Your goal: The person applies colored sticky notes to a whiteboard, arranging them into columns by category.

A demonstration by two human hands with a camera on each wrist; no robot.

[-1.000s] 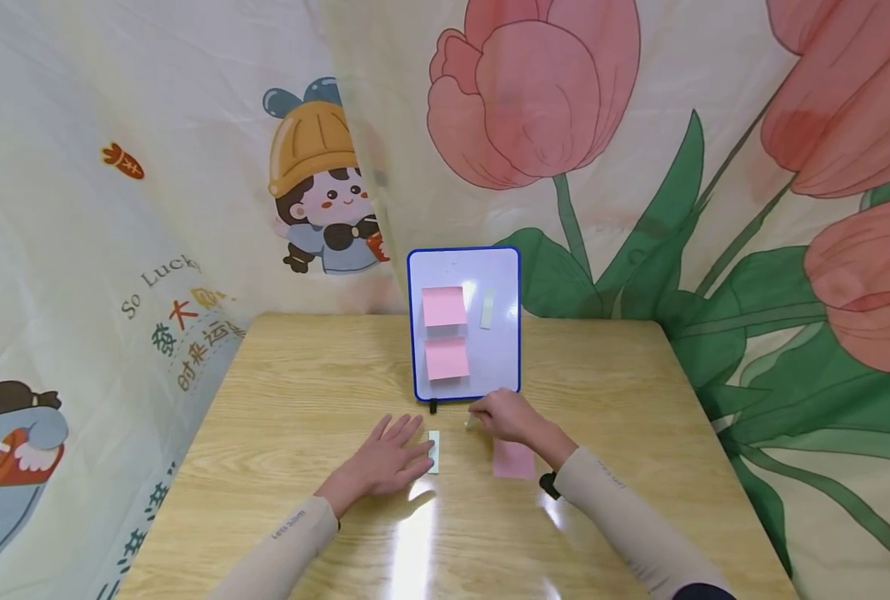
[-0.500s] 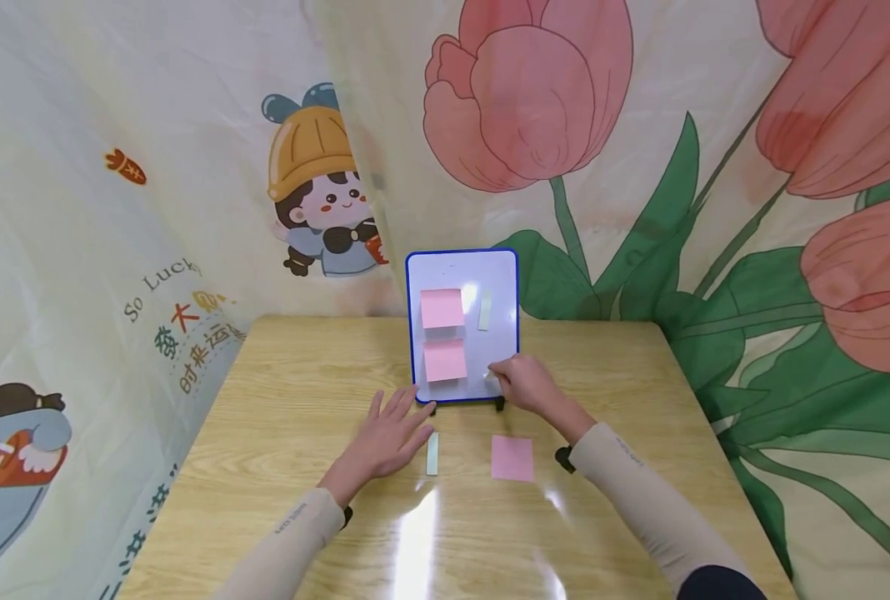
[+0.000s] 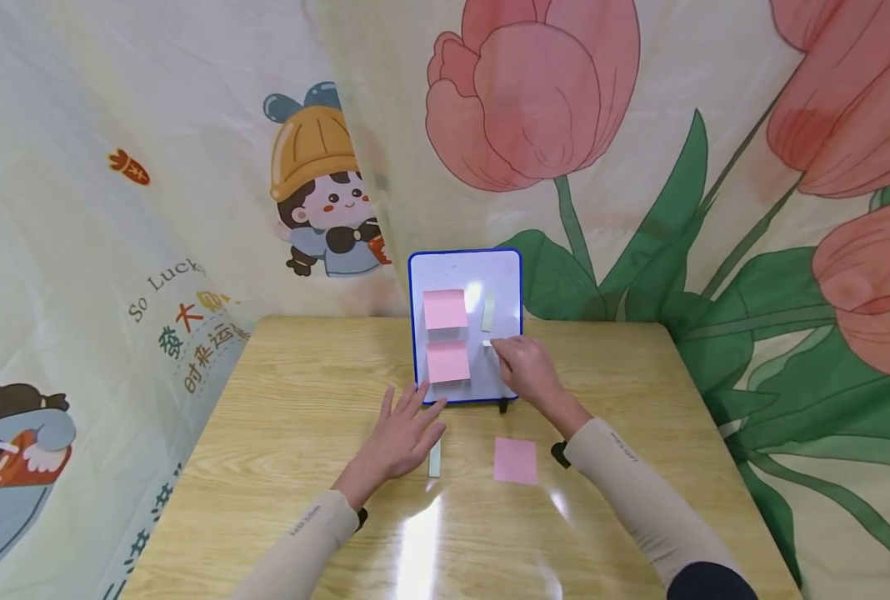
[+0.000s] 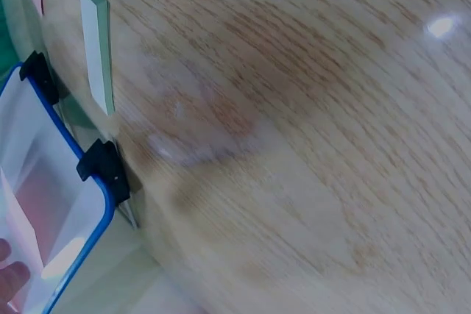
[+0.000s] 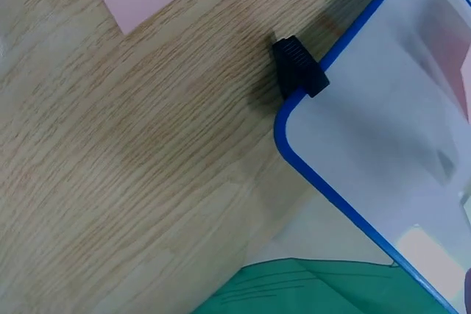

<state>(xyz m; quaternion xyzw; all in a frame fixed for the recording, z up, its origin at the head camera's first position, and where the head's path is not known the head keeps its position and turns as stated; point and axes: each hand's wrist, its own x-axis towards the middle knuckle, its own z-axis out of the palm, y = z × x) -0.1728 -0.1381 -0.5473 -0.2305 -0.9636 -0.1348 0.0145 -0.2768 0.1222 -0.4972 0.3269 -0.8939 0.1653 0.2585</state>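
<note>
A small blue-framed whiteboard (image 3: pixel 463 271) stands tilted on the table, with two pink sticky notes (image 3: pixel 445 309) on its left half. One pale green sticky strip (image 3: pixel 487 312) is on its upper right. Just below that, my right hand (image 3: pixel 531 371) pinches a small pale sticky note (image 3: pixel 487 343) against or close to the board; the fingers cover most of it. My left hand (image 3: pixel 396 437) has its fingers spread near the board's lower left corner. In the left wrist view, fingertips (image 4: pixel 11 273) show beside a pink note; whether they touch is unclear.
A pale green sticky-strip pad (image 4: pixel 97 53) lies in front of the board, partly behind the left hand in the head view. To its right is a pink sticky-note pad (image 3: pixel 516 460). Black feet (image 5: pixel 300 66) hold the board's lower edge. A printed curtain hangs behind the table.
My right hand has risen from the table to the board's right half with the small pale note. My left hand has moved forward and slightly right, toward the board's lower left corner.
</note>
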